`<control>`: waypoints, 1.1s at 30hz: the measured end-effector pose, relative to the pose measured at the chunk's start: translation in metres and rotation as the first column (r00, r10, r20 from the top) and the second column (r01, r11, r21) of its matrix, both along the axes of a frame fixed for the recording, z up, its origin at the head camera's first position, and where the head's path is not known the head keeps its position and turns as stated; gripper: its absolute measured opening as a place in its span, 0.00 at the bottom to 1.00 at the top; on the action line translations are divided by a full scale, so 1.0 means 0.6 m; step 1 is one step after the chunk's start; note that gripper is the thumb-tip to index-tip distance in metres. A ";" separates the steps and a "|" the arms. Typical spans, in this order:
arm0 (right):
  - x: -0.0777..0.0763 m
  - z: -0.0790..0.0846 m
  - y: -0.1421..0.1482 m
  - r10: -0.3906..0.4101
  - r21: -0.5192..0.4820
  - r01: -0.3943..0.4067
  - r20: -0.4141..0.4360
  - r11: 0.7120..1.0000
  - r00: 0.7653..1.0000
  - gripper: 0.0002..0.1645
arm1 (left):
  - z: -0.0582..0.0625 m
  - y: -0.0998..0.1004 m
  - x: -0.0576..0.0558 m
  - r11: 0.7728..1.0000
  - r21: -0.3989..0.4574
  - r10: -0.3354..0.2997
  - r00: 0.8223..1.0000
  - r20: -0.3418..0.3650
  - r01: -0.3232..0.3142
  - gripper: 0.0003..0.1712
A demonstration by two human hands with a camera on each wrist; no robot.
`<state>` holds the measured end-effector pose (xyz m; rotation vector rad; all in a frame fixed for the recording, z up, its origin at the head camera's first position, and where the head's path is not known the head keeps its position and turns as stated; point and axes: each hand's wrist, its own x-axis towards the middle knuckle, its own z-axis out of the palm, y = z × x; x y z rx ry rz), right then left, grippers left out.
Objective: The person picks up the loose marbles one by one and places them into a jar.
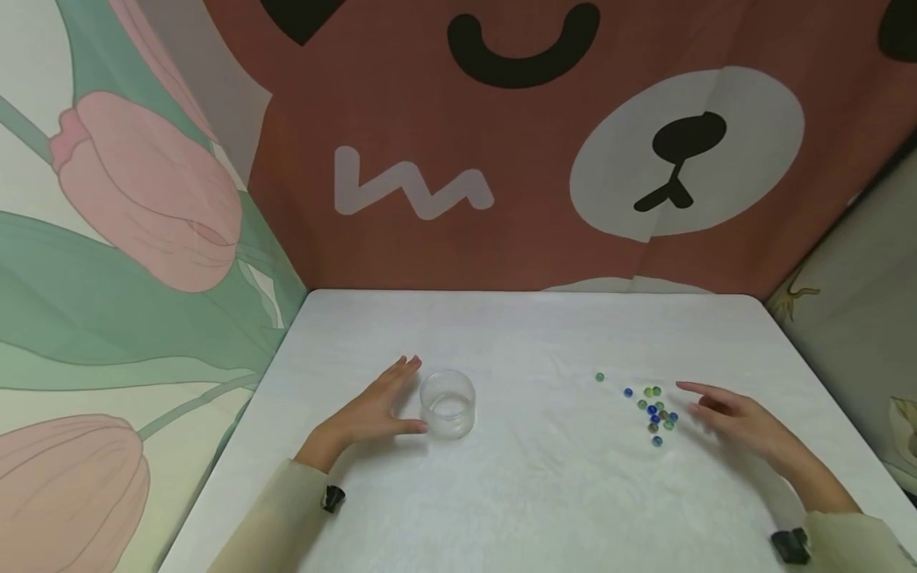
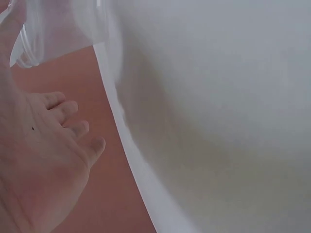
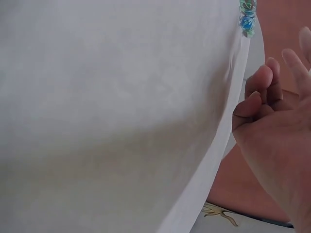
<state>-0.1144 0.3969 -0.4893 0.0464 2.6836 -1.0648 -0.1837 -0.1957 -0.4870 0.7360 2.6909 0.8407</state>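
Observation:
A clear round plastic jar (image 1: 448, 406) stands on the white table, left of its middle. My left hand (image 1: 368, 410) is just to its left, thumb tip right at the jar's side and fingers spread, holding nothing. In the left wrist view the jar (image 2: 65, 29) appears at the top edge beside the thumb. Several glass marbles (image 1: 653, 410), blue, green and brownish, lie in a loose cluster on the right half. Beside them on the right hovers my right hand (image 1: 741, 422), index finger extended and the other fingers loosely bent, with nothing in its grasp.
One green marble (image 1: 599, 376) lies apart, to the left of the cluster. The white tabletop (image 1: 530, 493) reaches back to a brown wall hanging (image 1: 530, 247) with a cartoon face. A flower-printed hanging (image 1: 143, 199) lines the left side, and a pale one (image 1: 860, 302) the right.

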 end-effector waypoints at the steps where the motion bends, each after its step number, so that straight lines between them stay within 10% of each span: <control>1: 0.000 0.000 -0.001 0.007 0.005 -0.007 0.002 1.000 1.000 0.38 | -0.001 0.002 0.000 1.000 0.000 -0.001 1.000 -0.001 0.001 0.65; 33: -0.016 -0.012 -0.006 0.137 0.001 -0.138 0.073 0.990 0.988 0.32 | -0.017 0.040 -0.004 0.993 -0.121 -0.003 1.000 -0.023 0.000 0.70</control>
